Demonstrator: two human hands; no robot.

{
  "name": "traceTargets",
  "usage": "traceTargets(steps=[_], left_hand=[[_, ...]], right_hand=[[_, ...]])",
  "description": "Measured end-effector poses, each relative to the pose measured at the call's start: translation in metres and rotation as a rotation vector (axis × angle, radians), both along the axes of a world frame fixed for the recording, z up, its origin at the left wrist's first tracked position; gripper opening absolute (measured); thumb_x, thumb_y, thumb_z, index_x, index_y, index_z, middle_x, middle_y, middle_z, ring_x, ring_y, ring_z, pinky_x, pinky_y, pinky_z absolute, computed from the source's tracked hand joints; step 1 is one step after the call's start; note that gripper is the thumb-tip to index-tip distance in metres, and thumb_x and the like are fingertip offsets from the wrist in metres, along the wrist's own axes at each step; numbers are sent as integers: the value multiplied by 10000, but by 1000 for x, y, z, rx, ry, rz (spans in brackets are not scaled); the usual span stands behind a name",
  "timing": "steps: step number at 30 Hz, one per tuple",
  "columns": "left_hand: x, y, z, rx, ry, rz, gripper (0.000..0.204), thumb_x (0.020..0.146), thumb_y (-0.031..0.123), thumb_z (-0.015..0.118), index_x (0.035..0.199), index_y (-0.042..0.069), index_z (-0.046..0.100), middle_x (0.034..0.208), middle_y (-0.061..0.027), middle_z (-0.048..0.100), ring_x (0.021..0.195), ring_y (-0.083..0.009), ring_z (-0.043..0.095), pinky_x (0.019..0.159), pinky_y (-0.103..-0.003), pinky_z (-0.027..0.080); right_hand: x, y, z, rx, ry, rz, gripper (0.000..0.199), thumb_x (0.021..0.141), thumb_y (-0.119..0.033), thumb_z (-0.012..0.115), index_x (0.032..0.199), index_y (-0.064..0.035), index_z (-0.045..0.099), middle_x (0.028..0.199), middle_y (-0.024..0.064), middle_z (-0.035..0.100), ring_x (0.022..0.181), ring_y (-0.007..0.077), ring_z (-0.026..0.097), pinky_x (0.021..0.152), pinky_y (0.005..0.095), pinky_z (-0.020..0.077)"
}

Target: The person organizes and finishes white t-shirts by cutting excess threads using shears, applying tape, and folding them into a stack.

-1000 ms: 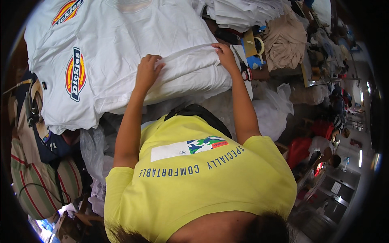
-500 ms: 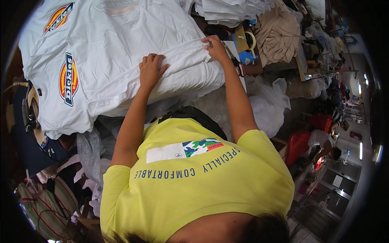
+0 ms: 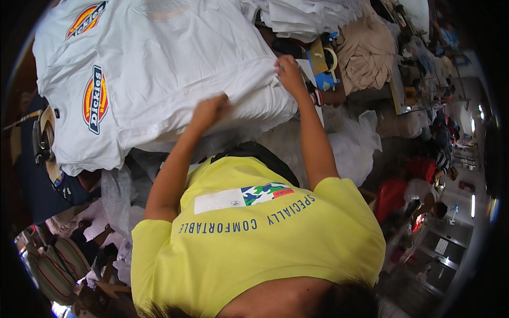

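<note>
White shirts (image 3: 169, 69) spread over the upper left, a hand at each end of the near fold

The shirts lie flat and layered from the upper left to the top centre of the frame, their near side rolled into a thick, creased edge. On the left part, two emblems (image 3: 95, 100) in red, yellow and dark blue face up.

The left hand (image 3: 210, 110) is above centre, over the near fold, its fingers curled and blurred; whether its grip is closed on cloth, I cannot tell. The right hand (image 3: 289, 74) is right of it and higher, fingers bent at the right edge of the shirts; whether that grip pinches the cloth, I cannot tell either.

Just right of the right hand, at upper right, are a tape roll (image 3: 332, 59) and red-handled scissors (image 3: 318, 97). Beyond them a beige cloth pile (image 3: 367, 50) slumps; a white cloth pile (image 3: 313, 18) stands at the top. A clear bag (image 3: 354, 151) bulges right of centre.
</note>
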State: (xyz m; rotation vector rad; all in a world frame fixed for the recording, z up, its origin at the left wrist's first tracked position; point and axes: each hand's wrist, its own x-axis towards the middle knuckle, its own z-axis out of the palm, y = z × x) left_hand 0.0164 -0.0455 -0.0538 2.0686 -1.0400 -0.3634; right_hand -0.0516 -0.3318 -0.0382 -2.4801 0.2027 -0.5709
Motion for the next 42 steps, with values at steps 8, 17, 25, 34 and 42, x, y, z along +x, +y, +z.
traceTargets(steps=[8, 17, 25, 34, 42], left_hand=[[11, 26, 28, 172, -725, 563, 377, 717, 199, 669, 1063, 112, 547, 1071, -109, 556, 1024, -269, 507, 937, -490, 304], [-43, 61, 201, 41, 286, -366, 179, 766, 76, 585, 935, 45, 532, 682, -139, 580, 646, -308, 564, 607, -365, 439], [-44, 62, 178, 43, 494, -374, 243, 842, 137, 573, 1033, -12, 583, 752, -81, 623, 669, -144, 587, 627, -278, 462], [-6, 83, 196, -516, -36, 398, 173, 781, 89, 528, 895, -12, 611, 794, -173, 616, 780, -279, 592, 724, -359, 450], [66, 59, 216, -518, -301, 512, 194, 802, 135, 526, 901, -6, 616, 779, -144, 613, 758, -248, 579, 704, -343, 440]], right_hand=[[-70, 51, 20, -307, 102, -280, 201, 713, 43, 539, 892, -40, 570, 924, 117, 507, 888, 327, 518, 758, 404, 420], [12, 199, 69, 722, 127, 566, 270, 799, 26, 434, 1013, -4, 595, 891, 99, 630, 848, 202, 602, 771, 307, 460], [122, 173, 140, 576, -174, 407, 264, 812, -21, 444, 1035, -2, 585, 918, 107, 625, 866, 201, 597, 788, 313, 453], [40, 176, 170, 237, -443, 438, 271, 826, -73, 455, 1059, 0, 573, 948, 117, 621, 887, 200, 590, 807, 320, 446], [43, 148, 141, 232, -231, 311, 287, 839, -120, 465, 1081, 1, 563, 975, 126, 616, 906, 199, 585, 825, 326, 439]])
